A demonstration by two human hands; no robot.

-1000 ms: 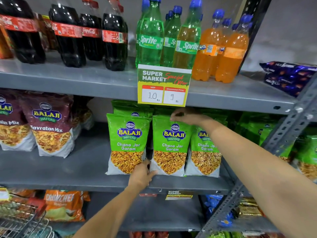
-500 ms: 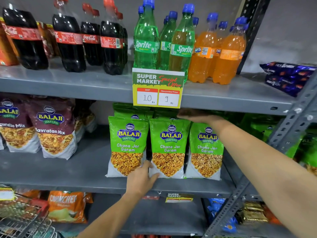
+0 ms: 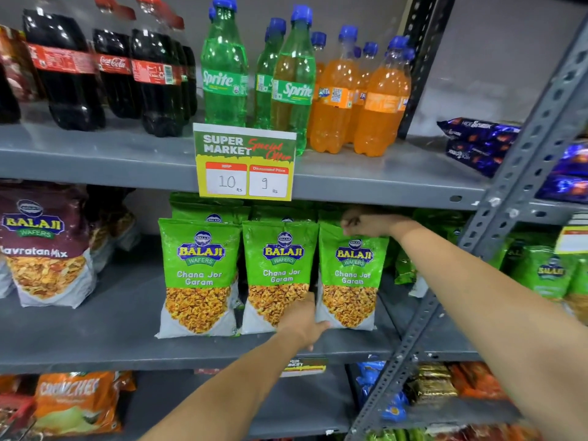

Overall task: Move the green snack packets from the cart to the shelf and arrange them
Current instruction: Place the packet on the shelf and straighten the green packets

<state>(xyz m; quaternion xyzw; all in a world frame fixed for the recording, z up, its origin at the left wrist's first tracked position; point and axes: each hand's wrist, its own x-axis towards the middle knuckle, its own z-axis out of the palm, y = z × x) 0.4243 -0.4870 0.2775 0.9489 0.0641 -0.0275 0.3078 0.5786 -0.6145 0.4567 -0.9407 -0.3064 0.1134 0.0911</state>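
Three green Chana Jor Garam packets stand upright in a front row on the middle shelf (image 3: 95, 342): a left packet (image 3: 199, 275), a middle packet (image 3: 280, 268) and a right packet (image 3: 351, 278). More green packets stand behind them. My right hand (image 3: 366, 222) is closed on the top edge of the right packet, just under the upper shelf. Low down, my left hand (image 3: 302, 323) sits at the gap between the middle and right packets, thumb against the middle one and fingers spread toward the right one's bottom corner.
Maroon Navratan Mix packets (image 3: 44, 249) stand at the shelf's left. Soda bottles (image 3: 224, 74) and a price sign (image 3: 245, 163) are on the upper shelf. A slanted metal upright (image 3: 496, 224) crosses at right, with more green packets (image 3: 550, 272) beyond. A cart corner (image 3: 12, 415) shows bottom left.
My left hand slid right, from the gap between the left and middle packets to the gap between the middle and right ones. My right hand shifted right onto the right packet's top.
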